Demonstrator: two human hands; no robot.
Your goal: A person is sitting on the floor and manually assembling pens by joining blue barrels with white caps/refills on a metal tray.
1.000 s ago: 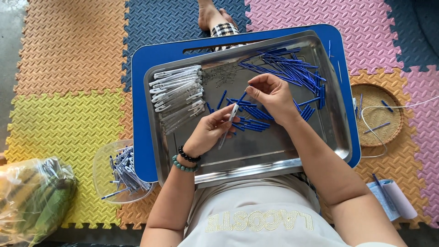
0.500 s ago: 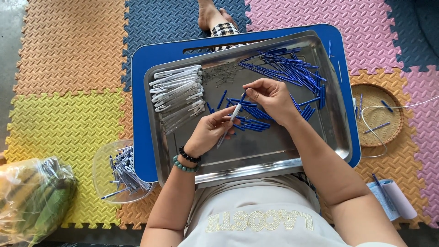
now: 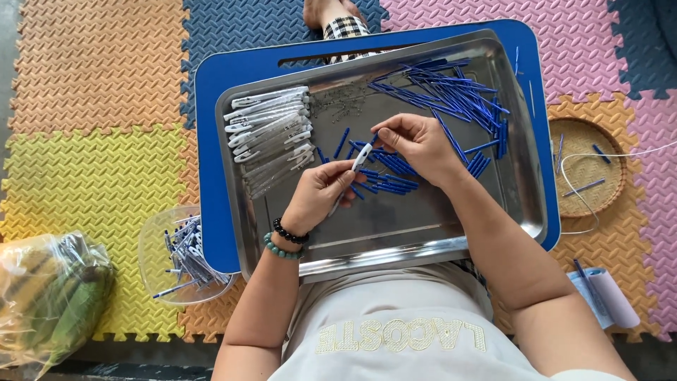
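Note:
A steel tray (image 3: 423, 243) rests on a blue lap board (image 3: 211, 141) over my legs. My left hand (image 3: 321, 194), with bead bracelets at the wrist, grips a clear pen barrel (image 3: 360, 161) angled up to the right. My right hand (image 3: 416, 144) pinches a short blue part at the barrel's upper tip. A row of clear pen barrels (image 3: 271, 137) lies at the tray's left. Long blue refills (image 3: 451, 92) are heaped at the upper right, and short blue pieces (image 3: 388, 176) lie under my hands.
A clear plastic tub (image 3: 176, 257) of pens stands left of the board on coloured foam mats. A plastic bag (image 3: 49, 296) lies at the lower left. A woven basket (image 3: 585, 169) with a white cord sits right, and a paper roll (image 3: 606, 296) below it.
My right hand has moved down and left from the blue pile to the tip of the barrel held in my left hand. The left hand has barely moved.

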